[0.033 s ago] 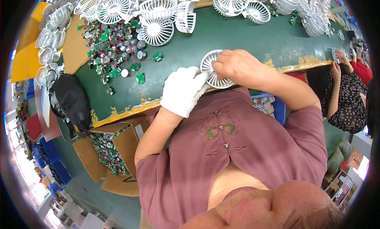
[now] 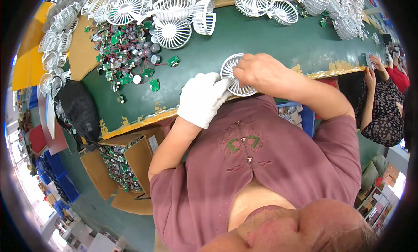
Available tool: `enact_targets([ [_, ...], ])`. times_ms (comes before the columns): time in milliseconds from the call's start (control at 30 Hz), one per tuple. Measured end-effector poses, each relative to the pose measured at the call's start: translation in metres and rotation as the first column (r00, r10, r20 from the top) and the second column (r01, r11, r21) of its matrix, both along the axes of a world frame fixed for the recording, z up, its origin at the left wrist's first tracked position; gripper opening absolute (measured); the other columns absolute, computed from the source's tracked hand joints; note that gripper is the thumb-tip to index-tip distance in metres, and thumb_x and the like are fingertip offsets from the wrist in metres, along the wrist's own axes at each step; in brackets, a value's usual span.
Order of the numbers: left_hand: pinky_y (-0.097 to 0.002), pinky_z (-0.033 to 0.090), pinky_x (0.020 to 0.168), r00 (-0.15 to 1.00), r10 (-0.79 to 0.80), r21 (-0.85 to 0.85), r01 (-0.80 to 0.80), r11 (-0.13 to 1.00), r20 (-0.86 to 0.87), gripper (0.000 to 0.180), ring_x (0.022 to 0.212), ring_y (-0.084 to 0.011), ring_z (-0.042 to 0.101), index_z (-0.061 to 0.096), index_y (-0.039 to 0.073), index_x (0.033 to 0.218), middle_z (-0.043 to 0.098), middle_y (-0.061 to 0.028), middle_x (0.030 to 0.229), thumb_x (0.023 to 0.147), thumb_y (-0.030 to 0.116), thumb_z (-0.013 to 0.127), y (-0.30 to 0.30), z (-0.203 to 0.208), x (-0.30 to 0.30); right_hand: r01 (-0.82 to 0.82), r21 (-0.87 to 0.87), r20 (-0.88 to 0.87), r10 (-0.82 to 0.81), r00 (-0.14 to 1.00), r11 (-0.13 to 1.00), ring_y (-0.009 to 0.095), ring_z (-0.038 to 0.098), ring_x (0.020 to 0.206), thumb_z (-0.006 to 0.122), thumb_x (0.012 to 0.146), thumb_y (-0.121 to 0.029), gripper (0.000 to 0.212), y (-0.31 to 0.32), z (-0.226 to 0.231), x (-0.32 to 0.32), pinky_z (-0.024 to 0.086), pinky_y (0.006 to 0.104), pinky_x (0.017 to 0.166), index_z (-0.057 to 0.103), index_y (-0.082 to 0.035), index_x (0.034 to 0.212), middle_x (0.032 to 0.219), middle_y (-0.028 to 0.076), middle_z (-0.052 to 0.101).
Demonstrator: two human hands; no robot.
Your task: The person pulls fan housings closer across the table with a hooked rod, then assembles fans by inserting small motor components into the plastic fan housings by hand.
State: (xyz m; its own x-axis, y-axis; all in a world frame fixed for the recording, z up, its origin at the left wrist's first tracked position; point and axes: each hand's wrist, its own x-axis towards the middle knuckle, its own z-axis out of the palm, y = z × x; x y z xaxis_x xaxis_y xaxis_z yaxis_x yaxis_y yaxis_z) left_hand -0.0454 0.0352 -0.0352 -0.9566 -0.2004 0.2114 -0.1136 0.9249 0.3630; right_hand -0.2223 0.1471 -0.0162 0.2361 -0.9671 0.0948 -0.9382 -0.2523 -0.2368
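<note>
Green tabletop [image 2: 226, 38] is staying unchanged: left hand [image 2: 202, 99] is clamping the white fan grille [image 2: 236, 87], right hand [image 2: 264, 72] is partly covering it, grip unclear; handling is seemingly continuing.

Looks down from the wearer's head, through the left of two side-by-side fisheye lenses, onto the table [image 2: 209, 49]. Faces the table steeply and from close by, taking in the left hand [image 2: 201, 100] and right hand [image 2: 263, 73] at its near edge, the shirt [image 2: 261, 178] just this side. Spreads wide enough to include a co-worker [image 2: 382, 110] farther right along the table. Bends the table's edge.
</note>
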Motion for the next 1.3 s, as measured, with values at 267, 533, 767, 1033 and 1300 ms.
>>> enact_targets([
  [267, -0.0375, 0.048, 0.07, 0.996, 0.084, 0.122, -0.086, 0.989, 0.017, 0.027, 0.082, -0.026, 0.057, 0.065, 0.017, 0.101, 0.058, -0.0055, 0.09, 0.075, 0.025, 0.069, 0.002, -0.015, 0.005, -0.127, 0.009, -0.064, 0.127, 0.99, 0.992, 0.023, 0.057, 0.082, 0.07, 0.07, -0.019, 0.023, -0.006, -0.008, -0.005, 0.045, 0.0354, 0.067, 0.058, -0.005, 0.083, 0.078, 0.006, 0.059],
  [533, -0.0377, 0.045, 0.089, 0.859, 0.433, 0.471, -0.273, 0.839, -0.274, 0.029, 0.102, -0.0301, 0.057, 0.066, 0.007, 0.099, 0.06, -0.0138, 0.109, 0.071, 0.013, 0.072, -0.014, -0.001, 0.043, 0.288, -0.222, 0.269, -0.225, 0.936, 0.931, 0.025, 0.056, 0.083, 0.073, 0.073, -0.016, 0.041, 0.026, -0.014, -0.012, 0.044, 0.0377, 0.074, 0.061, -0.01, 0.111, 0.083, 0.006, 0.058],
  [767, -0.0362, 0.045, 0.086, 0.58, 0.792, 0.235, -0.756, 0.61, -0.189, 0.024, 0.094, -0.0275, 0.058, 0.066, 0.007, 0.103, 0.061, -0.0131, 0.099, 0.084, 0.022, 0.065, -0.093, -0.036, 0.087, 0.593, -0.449, 0.017, -0.657, 0.754, 0.669, 0.032, 0.051, 0.107, 0.072, 0.076, -0.019, 0.051, 0.049, -0.037, -0.117, 0.043, 0.0402, 0.091, 0.055, -0.007, 0.123, 0.114, 0.015, 0.056],
  [1033, -0.0329, 0.049, 0.075, 0.671, 0.739, 0.117, -0.739, 0.663, 0.05, 0.036, 0.08, -0.0228, 0.063, 0.064, 0.003, 0.103, 0.065, -0.0106, 0.089, 0.077, 0.025, 0.073, -0.124, -0.045, 0.09, 0.666, -0.376, -0.035, -0.728, 0.685, 0.644, 0.032, 0.056, 0.09, 0.075, 0.071, -0.031, 0.047, 0.052, -0.074, -0.112, 0.047, 0.0424, 0.075, 0.06, -0.007, 0.109, 0.094, 0.012, 0.058],
  [1300, -0.029, 0.047, 0.069, 0.724, 0.678, 0.294, -0.679, 0.672, 0.124, 0.03, 0.071, -0.0146, 0.057, 0.063, 0.001, 0.099, 0.061, -0.0052, 0.081, 0.077, 0.019, 0.072, -0.115, -0.034, 0.092, 0.724, -0.315, 0.225, -0.693, 0.685, 0.613, 0.025, 0.061, 0.08, 0.07, 0.077, -0.016, 0.026, 0.077, -0.051, -0.073, 0.05, 0.0383, 0.065, 0.062, -0.011, 0.101, 0.095, 0.006, 0.056],
])
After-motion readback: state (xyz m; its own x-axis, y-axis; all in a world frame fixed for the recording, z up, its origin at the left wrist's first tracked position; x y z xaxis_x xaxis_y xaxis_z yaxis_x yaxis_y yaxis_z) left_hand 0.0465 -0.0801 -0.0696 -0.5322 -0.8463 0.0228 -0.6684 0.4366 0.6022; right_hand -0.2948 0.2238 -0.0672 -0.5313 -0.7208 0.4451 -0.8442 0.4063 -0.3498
